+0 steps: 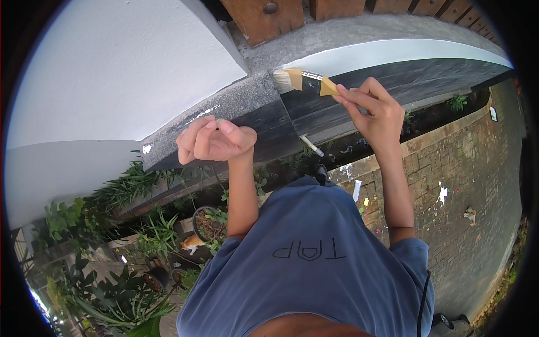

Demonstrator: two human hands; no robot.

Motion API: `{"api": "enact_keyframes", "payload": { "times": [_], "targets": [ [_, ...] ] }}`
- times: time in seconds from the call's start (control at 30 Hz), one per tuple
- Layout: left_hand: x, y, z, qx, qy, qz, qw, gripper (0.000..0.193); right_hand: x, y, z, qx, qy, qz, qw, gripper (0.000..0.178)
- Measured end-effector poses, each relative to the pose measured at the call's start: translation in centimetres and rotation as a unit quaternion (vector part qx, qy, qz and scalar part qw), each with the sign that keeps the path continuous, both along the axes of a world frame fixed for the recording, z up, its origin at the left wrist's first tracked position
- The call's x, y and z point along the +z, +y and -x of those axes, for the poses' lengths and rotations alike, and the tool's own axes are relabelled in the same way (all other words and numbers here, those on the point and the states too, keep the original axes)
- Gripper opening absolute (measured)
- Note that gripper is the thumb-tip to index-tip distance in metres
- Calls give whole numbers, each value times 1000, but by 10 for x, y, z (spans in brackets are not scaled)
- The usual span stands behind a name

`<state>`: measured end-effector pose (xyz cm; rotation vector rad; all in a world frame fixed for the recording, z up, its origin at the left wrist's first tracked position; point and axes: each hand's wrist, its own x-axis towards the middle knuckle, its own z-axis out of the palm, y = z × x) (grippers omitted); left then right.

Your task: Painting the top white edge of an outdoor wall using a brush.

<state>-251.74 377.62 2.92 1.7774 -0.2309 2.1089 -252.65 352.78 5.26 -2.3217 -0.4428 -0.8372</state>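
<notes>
My right hand [370,109] grips the wooden handle of a flat paintbrush [303,81]. Its pale bristles touch the dark wall face [393,84] just below a freshly painted white band [393,53] along the ledge. My left hand [213,140] is curled into a loose fist with nothing visible in it, held in front of the grey unpainted ledge corner [224,112]. My blue shirt [309,269] fills the lower middle of the view.
A large white wall [112,73] stands at the left. Wooden posts [264,17] rise above the ledge. Potted plants [208,224] and leafy greenery [112,292] crowd the ground at lower left. A paint-spotted brick pavement [466,185] lies at the right.
</notes>
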Motion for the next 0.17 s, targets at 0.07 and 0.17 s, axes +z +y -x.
{"api": "enact_keyframes", "payload": {
  "times": [0.07, 0.17],
  "targets": [
    [-1, 2, 0, 3, 0, 0, 1000, 17, 2, 2, 3, -20, 24, 6, 999, 15],
    [0, 2, 1, 18, 5, -9, 1000, 17, -2, 2, 1, -25, 9, -4, 1000, 16]
  ]
}}
